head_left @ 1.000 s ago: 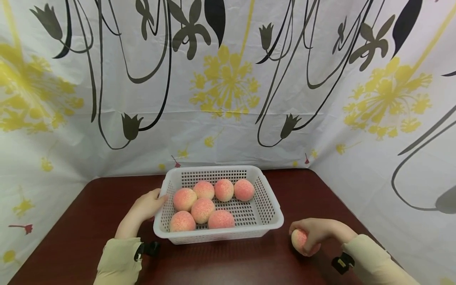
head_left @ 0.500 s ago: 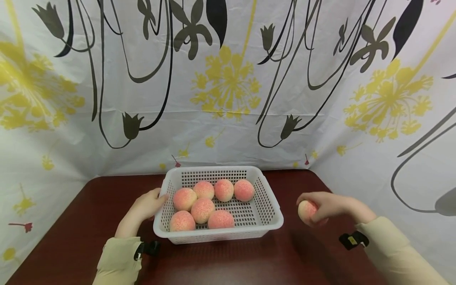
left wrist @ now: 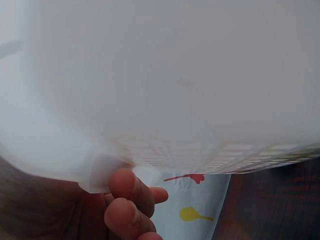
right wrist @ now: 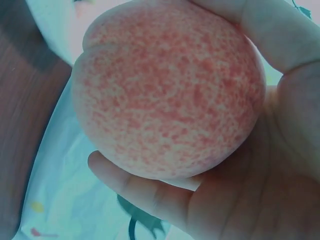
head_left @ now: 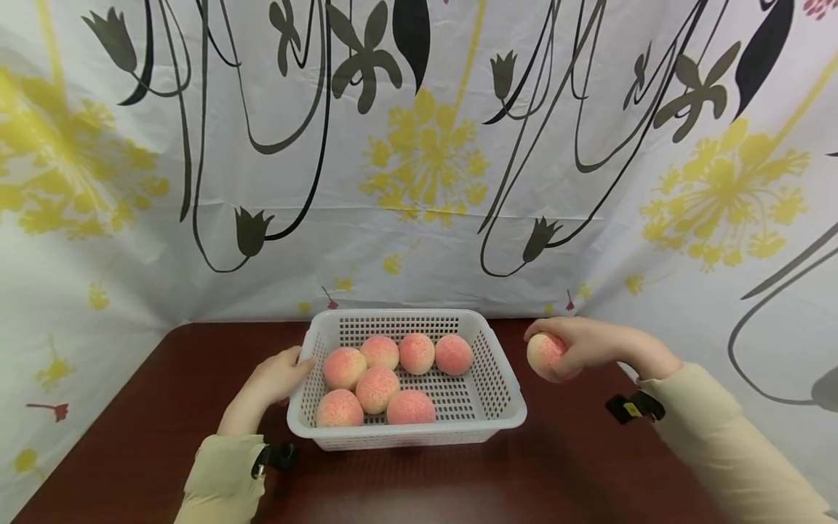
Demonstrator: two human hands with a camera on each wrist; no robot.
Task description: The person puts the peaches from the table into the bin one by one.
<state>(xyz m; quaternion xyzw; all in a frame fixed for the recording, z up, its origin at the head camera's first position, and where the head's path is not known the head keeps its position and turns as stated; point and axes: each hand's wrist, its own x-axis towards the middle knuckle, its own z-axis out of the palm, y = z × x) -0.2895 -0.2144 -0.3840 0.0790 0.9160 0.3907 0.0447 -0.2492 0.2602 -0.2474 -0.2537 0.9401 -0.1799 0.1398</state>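
A white perforated plastic basket (head_left: 406, 434) stands on the table with several pink-and-cream peaches (head_left: 377, 390) inside, mostly towards its left and back. My left hand (head_left: 273, 378) grips the basket's left rim; in the left wrist view its curled fingers (left wrist: 131, 186) show below the rim. My right hand (head_left: 583, 346) holds one peach (head_left: 547, 355) in the air, just right of the basket's back right part. In the right wrist view that peach (right wrist: 170, 90) fills the grasp, with thumb and fingers curved around it.
The dark red-brown table (head_left: 419, 484) carries the basket near its back edge. Behind and at both sides hangs a white cloth (head_left: 419, 269) printed with flowers. Inside the basket, bare floor (head_left: 458, 400) shows at the right.
My right hand has lifted the peach off the table at the right and carried it up and back, nearer the basket. My left hand stays on the rim.
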